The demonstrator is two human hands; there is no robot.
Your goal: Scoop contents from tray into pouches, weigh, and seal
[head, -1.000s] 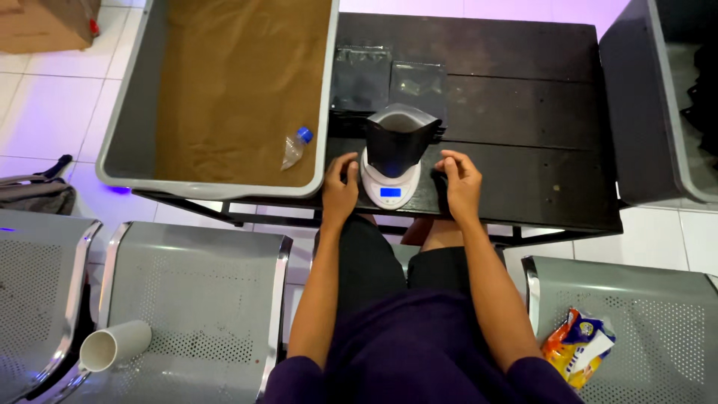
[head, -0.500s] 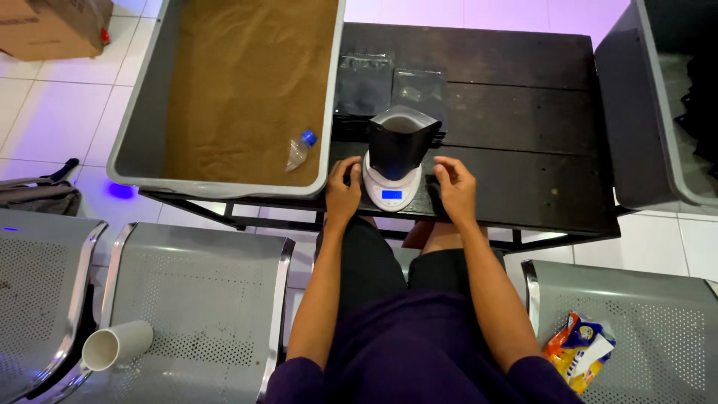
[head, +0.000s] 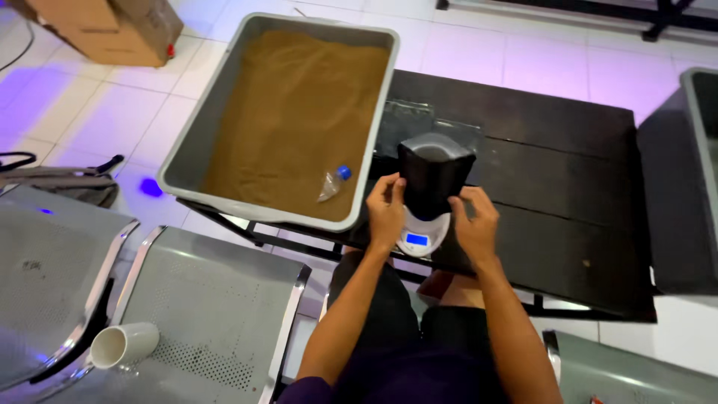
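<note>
Both forearms reached forward from the bottom of the view, bare and roughly parallel, drawing slightly closer toward the wrists. The left hand [head: 386,212] was raised with its back to the camera, fingers curled inward and the thumb up toward the fingertips. The right hand [head: 474,224] sat opposite it at about the same height, fingers bent and turned toward the left. The two hands stayed apart, palms facing each other.
</note>
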